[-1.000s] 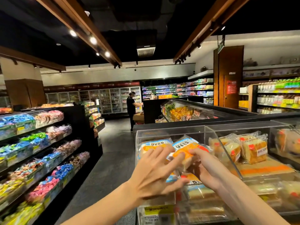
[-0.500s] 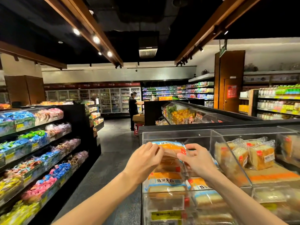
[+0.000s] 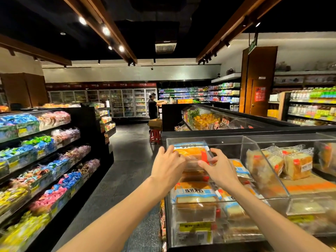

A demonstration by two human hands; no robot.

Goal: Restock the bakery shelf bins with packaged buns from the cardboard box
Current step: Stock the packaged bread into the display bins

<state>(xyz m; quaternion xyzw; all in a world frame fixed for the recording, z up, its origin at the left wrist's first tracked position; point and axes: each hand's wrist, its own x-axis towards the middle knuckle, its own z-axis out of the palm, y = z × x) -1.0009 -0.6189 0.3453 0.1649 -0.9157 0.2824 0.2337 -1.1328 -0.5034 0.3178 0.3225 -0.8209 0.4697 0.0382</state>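
Note:
A packaged bun [image 3: 190, 151] in a blue, white and orange wrapper stands at the back of a clear acrylic bin [image 3: 205, 139]. My left hand [image 3: 168, 165] holds its left side and my right hand [image 3: 219, 169] holds its right side, fingers curled on the wrapper. Below the hands, several more packaged buns [image 3: 194, 194] lie stacked in the same bin. No cardboard box for the buns shows near me.
The neighbouring clear bin [image 3: 283, 140] on the right holds wrapped bread slices [image 3: 294, 162]. Candy shelves [image 3: 36, 160] line the left of a dark aisle. A person [image 3: 152, 106] stands far down it beside a red stool [image 3: 155, 136] with a box on top.
Both hands have pushed the bun from the front of the bin up and back, standing it at the rear. My view has dropped slightly toward the bin.

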